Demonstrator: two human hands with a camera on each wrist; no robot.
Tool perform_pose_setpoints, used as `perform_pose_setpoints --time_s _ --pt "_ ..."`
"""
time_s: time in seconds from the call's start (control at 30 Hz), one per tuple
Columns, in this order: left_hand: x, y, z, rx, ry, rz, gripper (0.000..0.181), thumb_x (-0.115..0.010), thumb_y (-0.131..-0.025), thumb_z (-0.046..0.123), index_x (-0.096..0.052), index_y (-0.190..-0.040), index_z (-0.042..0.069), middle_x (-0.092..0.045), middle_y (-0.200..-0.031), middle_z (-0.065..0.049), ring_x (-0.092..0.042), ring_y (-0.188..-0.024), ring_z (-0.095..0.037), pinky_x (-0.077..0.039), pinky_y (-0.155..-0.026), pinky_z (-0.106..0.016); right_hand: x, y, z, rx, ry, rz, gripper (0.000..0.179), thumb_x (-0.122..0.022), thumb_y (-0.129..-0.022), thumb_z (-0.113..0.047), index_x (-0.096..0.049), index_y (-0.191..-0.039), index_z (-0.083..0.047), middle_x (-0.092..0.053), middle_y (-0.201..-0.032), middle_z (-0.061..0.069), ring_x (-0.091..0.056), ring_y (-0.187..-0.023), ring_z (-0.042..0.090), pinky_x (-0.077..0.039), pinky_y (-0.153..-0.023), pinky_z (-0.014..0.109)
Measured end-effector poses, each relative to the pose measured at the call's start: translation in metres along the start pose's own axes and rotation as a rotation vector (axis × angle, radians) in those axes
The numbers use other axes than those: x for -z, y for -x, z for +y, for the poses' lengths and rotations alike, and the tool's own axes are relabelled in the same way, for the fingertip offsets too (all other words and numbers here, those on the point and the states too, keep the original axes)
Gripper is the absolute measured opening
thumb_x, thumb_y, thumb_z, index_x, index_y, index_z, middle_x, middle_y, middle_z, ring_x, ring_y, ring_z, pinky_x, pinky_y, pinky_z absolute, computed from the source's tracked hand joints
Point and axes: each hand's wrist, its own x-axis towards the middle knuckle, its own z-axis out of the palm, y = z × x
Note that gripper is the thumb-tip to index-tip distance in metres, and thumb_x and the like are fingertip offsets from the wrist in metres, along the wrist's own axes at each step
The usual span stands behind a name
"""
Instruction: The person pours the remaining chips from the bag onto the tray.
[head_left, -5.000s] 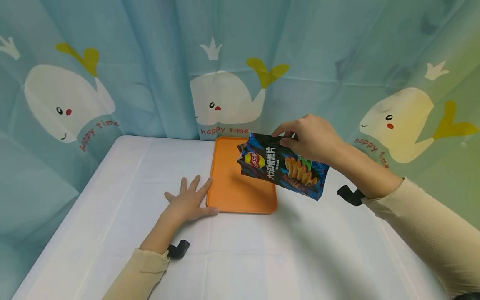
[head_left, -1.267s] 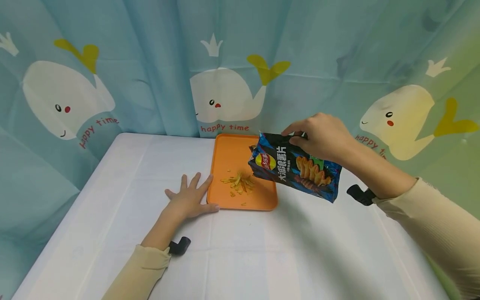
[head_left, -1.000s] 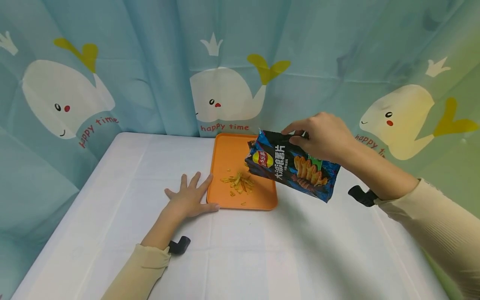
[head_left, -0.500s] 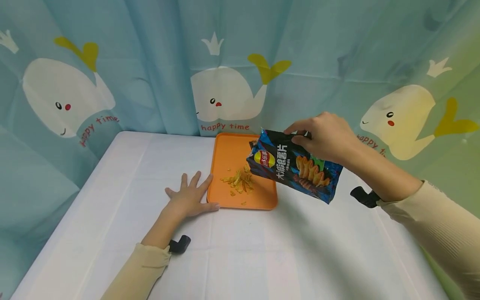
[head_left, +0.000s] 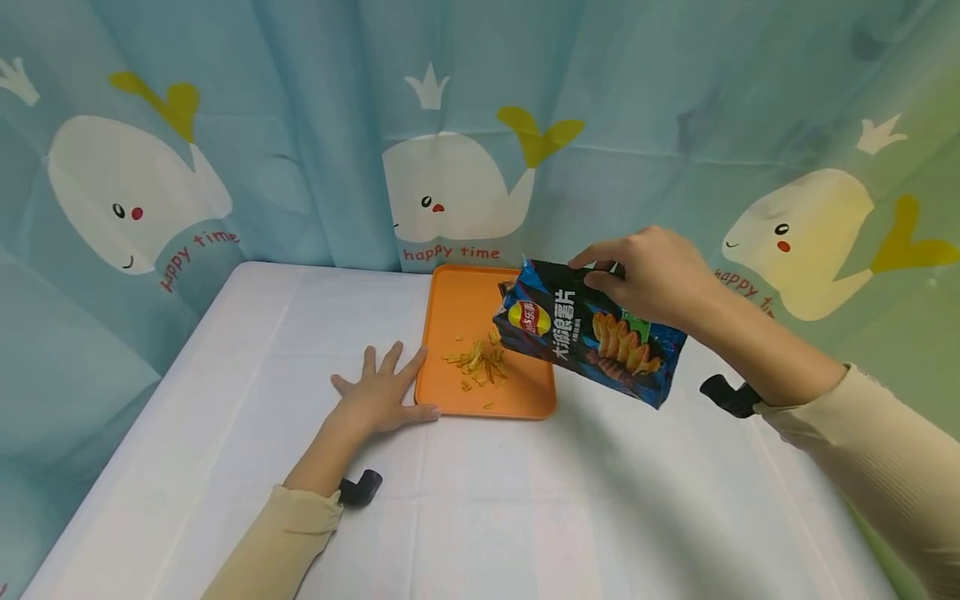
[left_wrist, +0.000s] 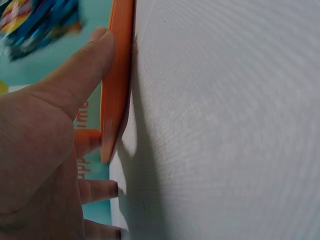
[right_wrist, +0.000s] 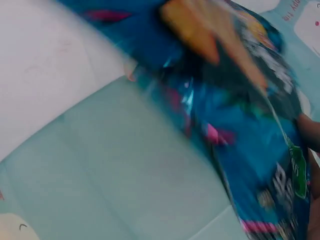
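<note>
My right hand (head_left: 648, 271) pinches the upper edge of a dark blue and black potato chip bag (head_left: 585, 342) and holds it in the air, tilted, above the right side of an orange tray (head_left: 457, 300). The bag's mouth end points left, over the tray. A small heap of yellow chips (head_left: 480, 362) and crumbs lies on the tray below it. With fingers spread, my left hand (head_left: 375, 396) rests at the tray's left side, its thumb along the front left corner. In the right wrist view the chip bag (right_wrist: 215, 100) is blurred.
A white cloth covers the table (head_left: 480, 508). Behind it hangs a blue curtain (head_left: 300, 183) printed with white whales. Each wrist carries a black camera mount, one of them the left mount (head_left: 360, 489).
Chips that were absent 5 s ago now lie on the tray, and the heap has grown slightly over the last second. The bag has shifted a little right; the left hand stays put.
</note>
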Motion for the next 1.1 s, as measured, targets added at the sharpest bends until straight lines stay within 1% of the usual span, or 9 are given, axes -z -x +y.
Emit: perform_pose_setpoints --time_s 0.23,0.43,0.57,0.67,0.73,0.8,0.9,1.03,1.1 --pt "-0.0002 0.0006 -0.0002 0.001 0.003 -0.002 0.105 -0.063 -0.08 0.075 -0.016 -0.161 0.028 -0.009 -0.166 -0.019 0.002 -0.147 -0.057 -0.008 -0.09 -0.091 -0.0004 0.0009 -0.0004 0.011 0.015 -0.014 0.024 -0.07 -0.094 -0.022 -0.076 -0.117 -0.027 -0.06 -0.058 0.0 -0.04 -0.042 0.015 -0.03 -0.04 0.029" --pt "-0.0007 0.0009 0.0003 -0.001 0.001 0.005 0.105 -0.063 -0.08 0.075 -0.017 -0.161 0.028 -0.011 -0.166 -0.02 0.001 -0.147 -0.058 -0.008 -0.09 -0.092 0.001 0.0013 0.0012 0.025 0.006 0.038 0.023 -0.071 -0.093 -0.021 -0.076 -0.115 -0.025 -0.072 -0.074 0.003 -0.042 -0.043 0.013 -0.032 -0.041 0.03" --pt "-0.0008 0.0002 0.0003 0.001 -0.001 0.002 0.105 -0.064 -0.079 0.075 -0.016 -0.161 0.029 -0.01 -0.166 -0.019 0.001 -0.147 -0.057 -0.008 -0.09 -0.091 0.0021 0.0017 0.0005 0.011 0.014 0.015 0.023 -0.07 -0.094 -0.022 -0.076 -0.116 -0.026 -0.066 -0.064 0.001 -0.039 -0.041 0.015 -0.03 -0.04 0.03" --pt "-0.0011 -0.0006 0.0 0.001 -0.003 0.001 0.106 -0.064 -0.079 0.075 -0.016 -0.161 0.029 -0.009 -0.167 -0.019 0.002 -0.147 -0.057 -0.008 -0.091 -0.091 0.0033 0.0029 0.0001 0.007 0.015 0.018 0.023 -0.069 -0.095 -0.022 -0.076 -0.117 -0.027 -0.053 -0.052 0.001 -0.036 -0.039 0.016 -0.028 -0.04 0.029" --pt "-0.001 -0.0007 0.0 -0.002 0.0 0.0 0.106 -0.064 -0.079 0.075 -0.016 -0.161 0.029 -0.009 -0.167 -0.019 0.002 -0.147 -0.057 -0.007 -0.09 -0.091 0.0032 0.0033 0.0003 0.002 0.011 0.018 0.023 -0.069 -0.094 -0.022 -0.076 -0.116 -0.027 -0.065 -0.063 0.002 -0.037 -0.04 0.016 -0.028 -0.04 0.029" --pt "-0.001 -0.0004 -0.0002 -0.004 -0.001 0.001 0.105 -0.064 -0.079 0.075 -0.016 -0.161 0.029 -0.009 -0.167 -0.019 0.002 -0.147 -0.057 -0.008 -0.09 -0.091 0.0034 0.004 0.0006 -0.004 0.012 0.01 0.023 -0.069 -0.094 -0.022 -0.076 -0.116 -0.028 -0.063 -0.06 0.003 -0.038 -0.04 0.015 -0.029 -0.04 0.029" --pt "-0.0008 -0.0004 -0.0004 -0.006 0.0 0.003 0.105 -0.064 -0.08 0.074 -0.016 -0.161 0.029 -0.009 -0.167 -0.019 0.002 -0.147 -0.057 -0.008 -0.09 -0.092 0.0033 0.0039 0.0012 0.0 -0.002 0.023 0.023 -0.07 -0.094 -0.021 -0.076 -0.115 -0.026 -0.073 -0.076 0.003 -0.041 -0.042 0.014 -0.03 -0.04 0.03" --pt "-0.0002 -0.0002 -0.0003 -0.003 -0.003 0.002 0.105 -0.064 -0.08 0.075 -0.016 -0.161 0.029 -0.009 -0.167 -0.019 0.001 -0.147 -0.057 -0.008 -0.09 -0.091 0.0035 0.0026 0.0022 -0.005 -0.007 0.019 0.023 -0.07 -0.094 -0.021 -0.076 -0.115 -0.025 -0.076 -0.086 0.004 -0.043 -0.045 0.014 -0.032 -0.041 0.031" --pt "0.0003 -0.0001 0.0003 -0.006 -0.002 0.003 0.105 -0.063 -0.08 0.075 -0.017 -0.161 0.028 -0.01 -0.166 -0.019 0.001 -0.147 -0.058 -0.009 -0.09 -0.091 0.0035 0.0026 0.0027 -0.011 -0.004 0.009 0.023 -0.071 -0.093 -0.021 -0.077 -0.115 -0.026 -0.075 -0.084 0.004 -0.044 -0.045 0.014 -0.032 -0.042 0.031"
